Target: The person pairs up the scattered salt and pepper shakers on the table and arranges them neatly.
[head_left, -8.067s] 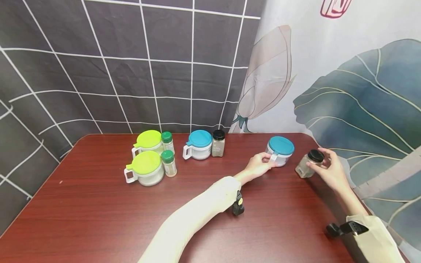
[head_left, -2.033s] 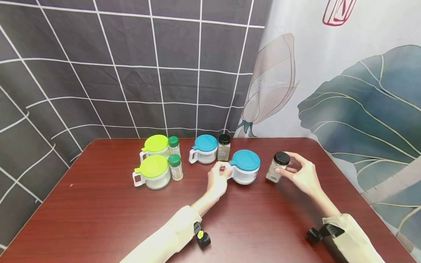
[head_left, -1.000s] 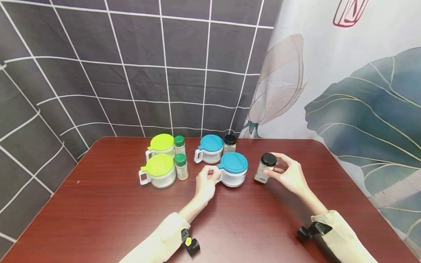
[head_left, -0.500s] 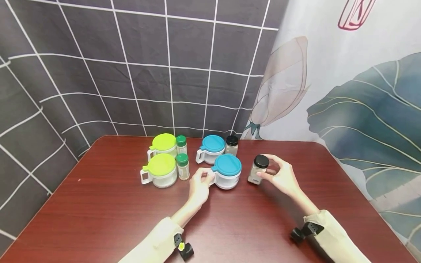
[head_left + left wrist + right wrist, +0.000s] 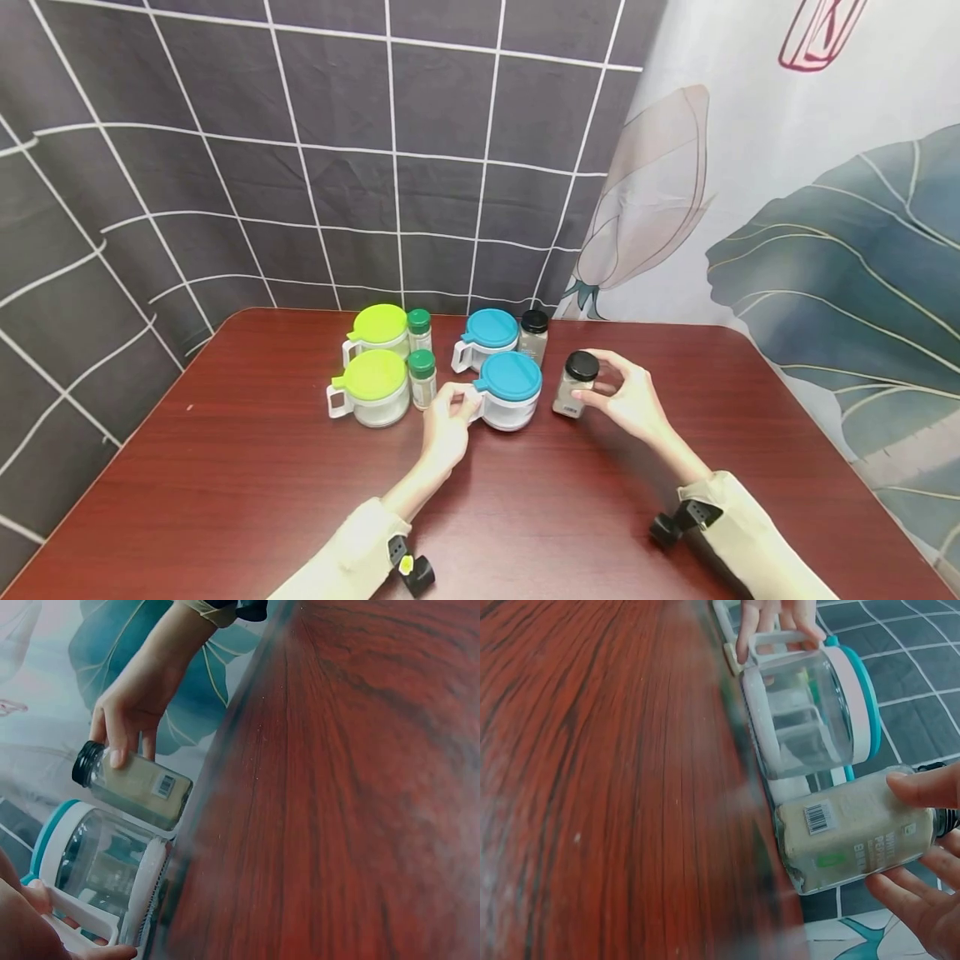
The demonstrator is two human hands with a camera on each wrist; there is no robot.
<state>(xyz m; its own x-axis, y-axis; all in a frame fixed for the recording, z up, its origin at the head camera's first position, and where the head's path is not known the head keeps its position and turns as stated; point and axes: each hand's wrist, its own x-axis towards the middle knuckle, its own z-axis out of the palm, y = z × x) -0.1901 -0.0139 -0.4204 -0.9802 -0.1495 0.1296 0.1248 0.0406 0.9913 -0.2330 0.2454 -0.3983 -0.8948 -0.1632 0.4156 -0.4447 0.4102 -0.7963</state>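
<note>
My left hand (image 5: 447,427) pinches the white handle of a clear seasoning jar with a blue lid (image 5: 511,379), in the middle of the table. The left wrist view shows its fingers curled at that handle (image 5: 82,915). To the right, my right hand (image 5: 633,400) grips a square spice bottle with a black cap (image 5: 574,385), thumb on one side and fingers on the other. Pale powder and a barcode label show on this spice bottle (image 5: 855,829) in the right wrist view. It stands just right of the blue-lidded jar, slightly tilted.
Behind stand a second blue-lidded jar (image 5: 491,331) and another black-capped bottle (image 5: 533,335). Left of my left hand are two green-lidded jars, the front one (image 5: 375,387) beside a green-capped shaker (image 5: 422,379); another shaker (image 5: 419,329) stands behind. A tiled-pattern cloth (image 5: 315,200) hangs at the table's back edge.
Both hands have brought the blue-lidded jar and the black-capped bottle leftward from the table's right side, to in front of the matching pair. In the last half second they shift only slightly left.
</note>
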